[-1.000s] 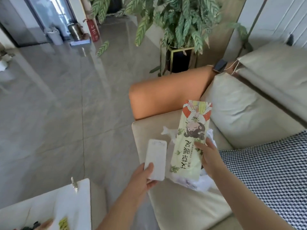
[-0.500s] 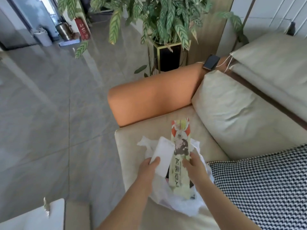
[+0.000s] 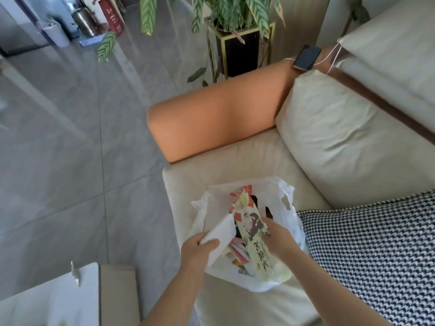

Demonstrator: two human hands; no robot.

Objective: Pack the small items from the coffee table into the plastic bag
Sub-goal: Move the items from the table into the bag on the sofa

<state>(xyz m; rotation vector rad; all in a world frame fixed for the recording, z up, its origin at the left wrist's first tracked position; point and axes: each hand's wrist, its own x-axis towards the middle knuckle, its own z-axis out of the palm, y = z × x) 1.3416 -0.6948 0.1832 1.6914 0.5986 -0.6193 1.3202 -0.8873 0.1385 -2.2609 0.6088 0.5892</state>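
A white plastic bag (image 3: pixel 280 196) lies open on the beige sofa seat (image 3: pixel 211 177). My left hand (image 3: pixel 197 251) grips a flat white box (image 3: pixel 221 234) at the bag's left rim, tilted into the opening. My right hand (image 3: pixel 279 238) holds a long pale-green printed packet (image 3: pixel 251 227) with a cartoon figure, laid lengthwise over the bag's mouth. Pink and other small packets (image 3: pixel 237 252) show inside the bag beneath it.
The white coffee table (image 3: pixel 54 297) corner sits at the lower left. An orange armrest (image 3: pixel 216 121) carries a phone (image 3: pixel 306 57) on a cable. A houndstooth cushion (image 3: pixel 372 250) lies right of the bag, and a potted plant (image 3: pixel 237 27) stands behind the sofa.
Both hands have come down from above the seat to the bag. The white box and green packet now sit at the bag's mouth, and the view has moved closer to the sofa.
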